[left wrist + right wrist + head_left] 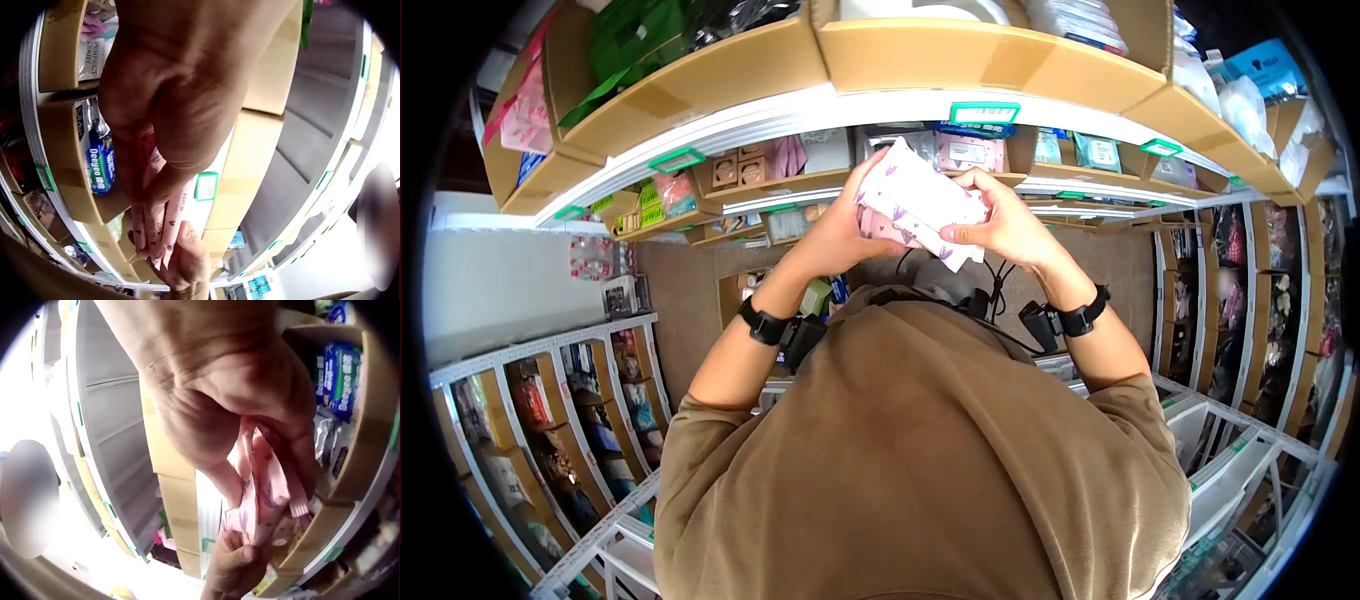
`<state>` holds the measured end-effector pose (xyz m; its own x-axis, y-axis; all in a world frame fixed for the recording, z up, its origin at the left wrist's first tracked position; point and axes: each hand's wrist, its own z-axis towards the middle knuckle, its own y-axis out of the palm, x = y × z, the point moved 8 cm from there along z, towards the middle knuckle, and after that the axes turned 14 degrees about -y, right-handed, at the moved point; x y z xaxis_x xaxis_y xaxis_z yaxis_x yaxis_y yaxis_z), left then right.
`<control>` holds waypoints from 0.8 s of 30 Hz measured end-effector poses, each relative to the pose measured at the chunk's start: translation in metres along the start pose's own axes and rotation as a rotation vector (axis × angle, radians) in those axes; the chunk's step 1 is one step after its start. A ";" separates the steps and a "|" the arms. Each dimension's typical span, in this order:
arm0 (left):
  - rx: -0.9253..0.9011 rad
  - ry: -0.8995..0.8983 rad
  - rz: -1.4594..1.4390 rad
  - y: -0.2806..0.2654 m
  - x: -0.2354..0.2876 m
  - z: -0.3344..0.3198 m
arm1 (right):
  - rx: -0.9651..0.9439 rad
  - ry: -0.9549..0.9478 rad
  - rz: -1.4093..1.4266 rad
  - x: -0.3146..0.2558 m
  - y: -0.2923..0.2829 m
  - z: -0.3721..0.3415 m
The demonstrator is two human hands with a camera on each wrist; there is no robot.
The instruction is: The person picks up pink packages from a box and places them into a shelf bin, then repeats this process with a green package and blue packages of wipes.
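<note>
Between both hands, in front of the chest, are a few soft pink packets (920, 192) with purple printed motifs, stacked flat against one another. My left hand (843, 232) grips the stack's left side, thumb across the near face. At the right end my right hand (1007, 222) pinches the packets between thumb and fingers. The left wrist view shows the packets (174, 219) edge-on, side by side, with lettering along their narrow sides. In the right wrist view the crimped ends of the packets (259, 478) fan slightly apart under the right hand, whose palm hides part of them.
Shelf bins of cardboard (1000, 55) curve across the front above the hands, filled with bagged goods. A lower shelf holds boxed items (740, 168) and blue packs (339, 378). More shelving stands at the left (550, 400) and right (1250, 290). Black cables (998, 290) hang near the waist.
</note>
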<state>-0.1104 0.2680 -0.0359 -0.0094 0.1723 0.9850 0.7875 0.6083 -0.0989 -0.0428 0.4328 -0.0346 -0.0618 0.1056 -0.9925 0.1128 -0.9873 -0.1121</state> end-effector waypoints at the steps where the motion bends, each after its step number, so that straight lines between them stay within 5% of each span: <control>1: -0.011 0.003 0.004 0.005 -0.002 0.012 | 0.012 -0.002 -0.001 0.007 -0.010 0.000; 5: -0.041 0.007 0.111 0.030 -0.018 0.061 | 0.075 -0.072 -0.465 0.013 -0.055 0.013; 7: 0.171 -0.055 0.269 0.023 -0.030 0.088 | 0.111 -0.089 -0.573 0.022 -0.080 0.028; 9: 0.198 -0.150 0.343 0.022 -0.059 0.121 | 0.113 -0.129 -0.687 0.024 -0.098 0.045; 12: 0.221 -0.246 0.489 0.021 -0.074 0.146 | 0.118 0.088 -0.736 0.071 -0.129 0.066; 16: 0.150 -0.239 0.563 0.026 -0.109 0.174 | 0.090 0.088 -0.825 0.112 -0.144 0.079; 20: 0.189 -0.327 0.648 0.033 -0.089 0.171 | -0.061 0.157 -0.884 0.120 -0.148 0.087; 22: 0.175 -0.304 0.670 0.035 -0.095 0.182 | -0.241 0.432 -0.940 0.099 -0.137 0.079; 24: 0.160 -0.249 0.693 0.035 -0.101 0.189 | -0.265 0.330 -1.035 0.118 -0.137 0.087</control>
<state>-0.1978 0.4182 -0.1654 0.3021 0.7151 0.6304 0.5645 0.3986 -0.7228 -0.1522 0.5700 -0.1322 0.0136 0.9271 -0.3747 0.3700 -0.3528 -0.8594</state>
